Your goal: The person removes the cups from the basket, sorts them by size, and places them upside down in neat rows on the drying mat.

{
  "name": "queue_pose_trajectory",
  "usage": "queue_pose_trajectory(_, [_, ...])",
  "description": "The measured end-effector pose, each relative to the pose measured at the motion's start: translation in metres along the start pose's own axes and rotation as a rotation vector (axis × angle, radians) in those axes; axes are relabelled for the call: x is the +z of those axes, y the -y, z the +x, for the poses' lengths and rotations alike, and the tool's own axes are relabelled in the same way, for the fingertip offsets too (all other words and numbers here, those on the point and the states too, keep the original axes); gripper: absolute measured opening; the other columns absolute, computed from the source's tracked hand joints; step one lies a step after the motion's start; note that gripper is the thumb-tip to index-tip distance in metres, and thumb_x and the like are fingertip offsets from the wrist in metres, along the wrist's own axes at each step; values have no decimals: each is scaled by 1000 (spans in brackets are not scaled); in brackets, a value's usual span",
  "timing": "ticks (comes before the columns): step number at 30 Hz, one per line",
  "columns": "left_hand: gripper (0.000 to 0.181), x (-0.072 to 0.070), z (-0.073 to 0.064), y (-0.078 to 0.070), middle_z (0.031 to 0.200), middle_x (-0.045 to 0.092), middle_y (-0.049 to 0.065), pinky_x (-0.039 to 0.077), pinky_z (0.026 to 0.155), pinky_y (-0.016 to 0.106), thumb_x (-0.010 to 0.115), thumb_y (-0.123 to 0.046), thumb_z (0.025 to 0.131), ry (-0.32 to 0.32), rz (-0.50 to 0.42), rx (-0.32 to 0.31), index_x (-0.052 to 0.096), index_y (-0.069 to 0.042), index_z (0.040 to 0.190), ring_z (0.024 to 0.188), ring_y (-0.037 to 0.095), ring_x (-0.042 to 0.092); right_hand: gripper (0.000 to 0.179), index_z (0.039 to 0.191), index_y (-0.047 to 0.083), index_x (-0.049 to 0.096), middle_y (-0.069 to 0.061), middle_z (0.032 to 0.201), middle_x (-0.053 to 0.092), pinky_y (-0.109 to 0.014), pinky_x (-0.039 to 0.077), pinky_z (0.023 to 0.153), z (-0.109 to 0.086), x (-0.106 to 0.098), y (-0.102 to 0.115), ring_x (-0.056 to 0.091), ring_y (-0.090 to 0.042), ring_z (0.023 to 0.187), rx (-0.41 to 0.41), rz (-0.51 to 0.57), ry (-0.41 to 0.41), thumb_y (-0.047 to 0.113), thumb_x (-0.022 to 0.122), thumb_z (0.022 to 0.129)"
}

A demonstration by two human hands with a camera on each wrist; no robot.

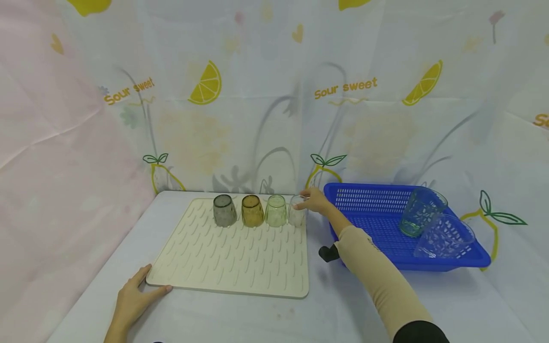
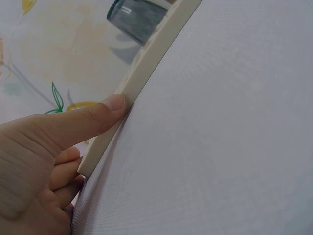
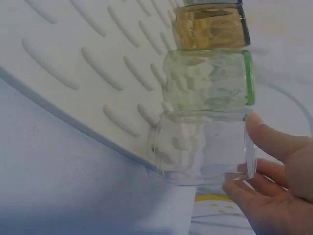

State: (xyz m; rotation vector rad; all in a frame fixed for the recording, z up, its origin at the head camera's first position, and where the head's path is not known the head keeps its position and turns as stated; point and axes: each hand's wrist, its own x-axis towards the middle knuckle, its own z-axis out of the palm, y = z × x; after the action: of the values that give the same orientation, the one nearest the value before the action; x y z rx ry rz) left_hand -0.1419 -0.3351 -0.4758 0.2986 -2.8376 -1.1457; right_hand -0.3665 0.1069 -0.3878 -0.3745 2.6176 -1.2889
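Observation:
A cream drying mat (image 1: pixel 240 267) with raised ridges lies flat. Along its back edge stand a grey glass (image 1: pixel 225 212), an amber glass (image 1: pixel 252 212), a pale green glass (image 1: pixel 276 212) and a clear glass (image 1: pixel 297 216), the last at the right corner. In the right wrist view, my right hand (image 3: pixel 288 181) holds the clear glass (image 3: pixel 205 147) by its upper end, thumb on one side, fingers on the other. My left hand (image 1: pixel 133 297) grips the mat's front left corner. In the left wrist view, the thumb (image 2: pixel 93 117) presses the mat's edge and the fingers curl past the corner.
A blue plastic basket (image 1: pixel 360 260) stands right of the mat, beside my right forearm. Two larger clear glasses lean in its right side, one greenish (image 1: pixel 422 212), one colourless (image 1: pixel 446 238). A lemon-printed cloth (image 1: pixel 257 119) hangs behind the white table (image 1: pixel 240 319).

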Motion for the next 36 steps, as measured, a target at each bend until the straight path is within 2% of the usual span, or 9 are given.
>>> queue_pose_trajectory(7, [94,0,0,-1,144,13,37,9,108,66,76,-33,77,0,-5,-4,24,15,139,131,59,13,59,132,-14,43,-28,136,45,-47,37,106,-3,-4,5,39,-41,129,-15,-68,32,7,69,84])
queue_pose_trajectory(11, [95,0,0,0,144,12,37,7,108,66,76,-33,77,6,-12,-8,23,16,139,131,59,12,60,134,-15,39,-29,138,43,-47,36,108,-3,-4,4,37,-41,131,-30,-56,31,7,68,86])
queue_pose_trajectory(19, [96,-1,1,-2,145,10,36,8,108,66,75,-33,78,20,-10,-26,21,15,140,131,59,9,59,134,-13,41,-28,138,44,-46,37,106,-8,-11,5,41,-39,129,-111,49,-27,10,67,86])
queue_pose_trajectory(26, [96,-1,0,-3,145,10,36,8,108,66,76,-33,78,24,-14,-29,21,15,140,131,59,10,57,134,-8,44,-26,137,46,-48,36,107,-24,-29,8,42,-37,130,-172,223,32,11,68,86])
queue_pose_trajectory(31, [96,-1,0,-5,146,8,36,6,109,66,75,-33,79,39,-10,-45,19,15,141,132,58,7,56,135,-8,44,-25,135,48,-47,36,107,-36,-39,5,45,-36,128,-235,256,86,11,67,88])
queue_pose_trajectory(36, [96,-1,1,-4,145,9,35,8,108,66,75,-33,78,30,-1,-40,20,15,140,131,58,9,53,134,-7,46,-26,134,50,-48,36,107,-50,-48,2,47,-34,126,-265,288,90,10,66,88])
